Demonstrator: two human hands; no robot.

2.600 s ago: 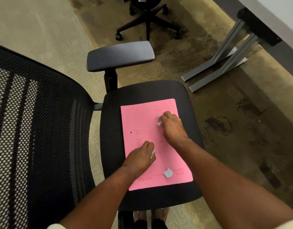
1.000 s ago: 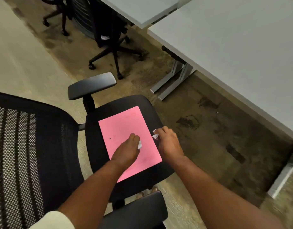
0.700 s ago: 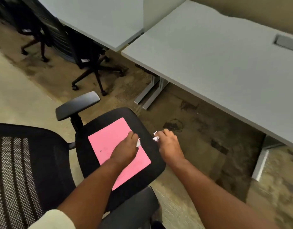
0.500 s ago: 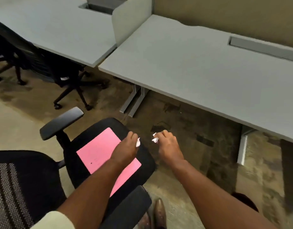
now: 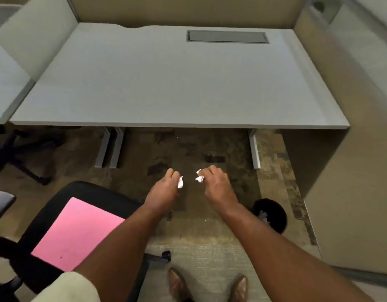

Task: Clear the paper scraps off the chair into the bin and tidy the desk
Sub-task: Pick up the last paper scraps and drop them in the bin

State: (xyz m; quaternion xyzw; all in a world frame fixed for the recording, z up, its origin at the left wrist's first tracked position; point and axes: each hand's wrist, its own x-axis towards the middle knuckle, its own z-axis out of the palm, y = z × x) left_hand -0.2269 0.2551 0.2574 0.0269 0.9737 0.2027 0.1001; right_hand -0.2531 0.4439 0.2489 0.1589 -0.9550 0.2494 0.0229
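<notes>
My left hand (image 5: 164, 188) is closed on a white paper scrap (image 5: 180, 182). My right hand (image 5: 216, 184) pinches other crumpled white scraps (image 5: 199, 176). Both hands hover over the floor in front of the grey desk (image 5: 166, 83), clear of the chair. The black chair seat (image 5: 83, 192) sits at lower left with a pink sheet (image 5: 72, 234) lying flat on it; my left forearm covers its right corner. A round black bin (image 5: 272, 212) stands on the floor to the right of my right forearm, with some pale paper inside.
The desk has a grey cable hatch (image 5: 227, 37) at the back and metal legs (image 5: 110, 147) underneath. A tan partition wall (image 5: 351, 192) closes the right side. Another black chair base (image 5: 18, 158) stands at far left. My brown shoes (image 5: 179, 284) show at the bottom.
My view has swung right from the chair to the desk front. Both hands lifted the scraps off the pink sheet and carried them rightward over the floor; the bin has come into view.
</notes>
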